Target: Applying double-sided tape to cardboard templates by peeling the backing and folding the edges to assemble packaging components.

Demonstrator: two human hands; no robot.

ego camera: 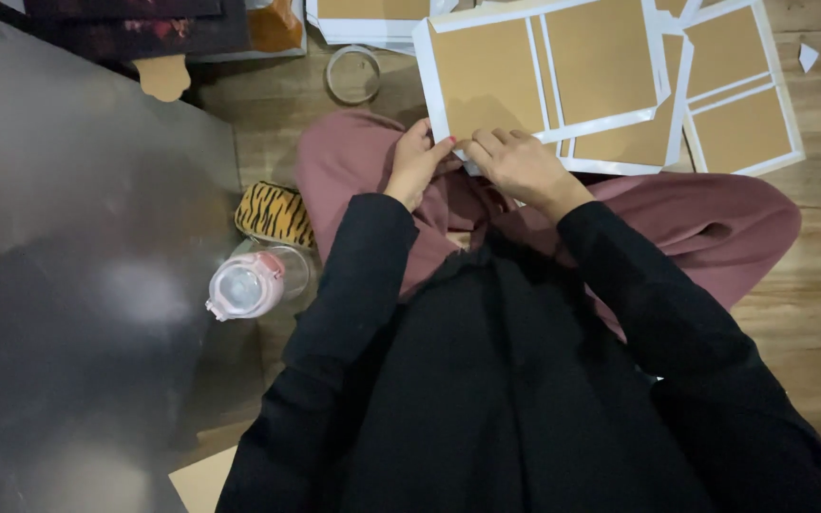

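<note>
The person sits on a wooden floor [810,313] in a black top and pink trousers, with both hands brought together at the near corner of a brown cardboard sheet [486,81] edged in white. The left hand [417,161] has its fingers curled, thumb and fingertips pinching the white border at the sheet's lower left corner. The right hand [525,166] lies just beside it at 3 o'clock, knuckles up, fingers bent and pressed onto the same edge; whether it pinches the border or only holds it down, I cannot tell. The sheet rests at 12 o'clock from the hands, its corner over the person's knee, the rest on the floor.

A second framed cardboard sheet [738,114] lies at 2 o'clock, partly under the first. A roll of clear tape [353,74] sits at 11 o'clock from the hands, near the sheet's left edge. At 8 o'clock stands a clear bottle with a pink lid [249,283], touching a tiger-striped cushion [275,213]. A grey metal sheet [78,237] fills the left.
</note>
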